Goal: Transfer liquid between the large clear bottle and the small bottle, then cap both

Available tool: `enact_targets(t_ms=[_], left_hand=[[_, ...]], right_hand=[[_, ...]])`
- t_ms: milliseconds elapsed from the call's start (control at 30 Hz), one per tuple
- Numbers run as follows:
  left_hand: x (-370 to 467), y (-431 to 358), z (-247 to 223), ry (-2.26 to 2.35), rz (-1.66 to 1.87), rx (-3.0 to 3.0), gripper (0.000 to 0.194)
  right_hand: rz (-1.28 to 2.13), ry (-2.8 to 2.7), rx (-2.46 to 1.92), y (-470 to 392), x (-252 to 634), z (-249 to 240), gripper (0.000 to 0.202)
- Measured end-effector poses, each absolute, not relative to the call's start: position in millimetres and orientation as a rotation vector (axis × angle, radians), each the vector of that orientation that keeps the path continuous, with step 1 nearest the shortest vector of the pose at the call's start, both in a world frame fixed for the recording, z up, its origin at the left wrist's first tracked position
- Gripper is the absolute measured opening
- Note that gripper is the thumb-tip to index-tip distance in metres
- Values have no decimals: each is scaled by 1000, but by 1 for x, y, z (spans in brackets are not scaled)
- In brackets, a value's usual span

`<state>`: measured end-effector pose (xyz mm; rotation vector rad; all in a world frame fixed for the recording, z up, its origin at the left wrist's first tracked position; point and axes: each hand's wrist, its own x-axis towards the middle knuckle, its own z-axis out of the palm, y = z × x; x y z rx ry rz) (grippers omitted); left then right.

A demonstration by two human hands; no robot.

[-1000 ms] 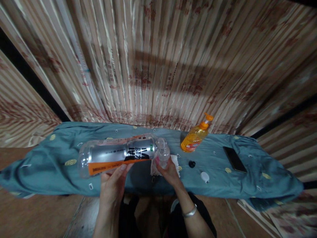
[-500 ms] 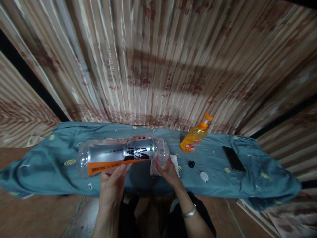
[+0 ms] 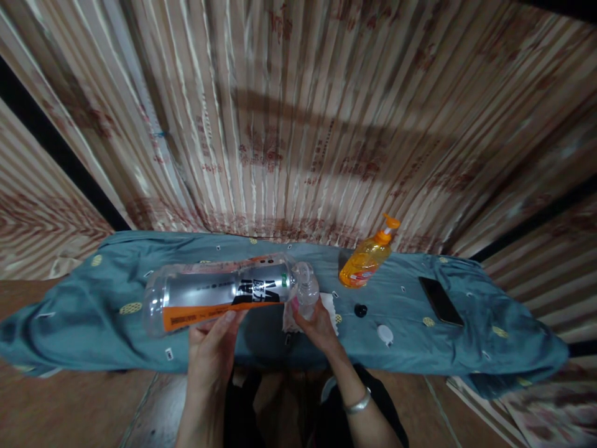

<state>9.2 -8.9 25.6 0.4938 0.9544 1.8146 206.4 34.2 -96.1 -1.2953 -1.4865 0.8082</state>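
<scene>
My left hand (image 3: 217, 336) is closed under a large clear plastic bottle (image 3: 224, 289) with a silver, black and orange label, tipped almost level. The bottle's neck points right and meets the top of a small clear bottle (image 3: 308, 292). My right hand (image 3: 313, 323) grips this small bottle, which stands nearly upright. Something pink shows by my right fingertips. Whether liquid passes between the two bottles cannot be made out. Beneath the right hand lies a white cloth (image 3: 329, 305), partly covered. A small black cap (image 3: 360, 310) and a white round lid (image 3: 385, 334) lie to its right.
An orange pump bottle (image 3: 366, 261) stands behind the caps. A dark phone (image 3: 441, 301) lies at the right. Everything rests on a teal patterned cloth (image 3: 116, 336) over a narrow table, with a striped curtain (image 3: 289, 124) close behind.
Both hands and both bottles stay almost where they were. The large bottle has turned slightly, so its label lettering sits a little differently.
</scene>
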Motion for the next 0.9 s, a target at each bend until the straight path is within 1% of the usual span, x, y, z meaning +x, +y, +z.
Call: enact_targets(t_ms=[267, 500, 700, 800, 900], left_hand=[[8, -7, 20, 956, 1815, 529, 44], [7, -8, 17, 971, 1816, 539, 43], [7, -8, 20, 1020, 1797, 516, 48], [8, -8, 21, 1019, 1811, 493, 46], [9, -8, 23, 1014, 1808, 506, 41]], right_hand=[[815, -1479, -1293, 34, 206, -98, 56], [833, -1469, -1295, 34, 206, -99, 58], [808, -1478, -1303, 34, 206, -95, 55], [785, -1484, -1305, 34, 206, -97, 56], [782, -1491, -1287, 34, 207, -100, 60]])
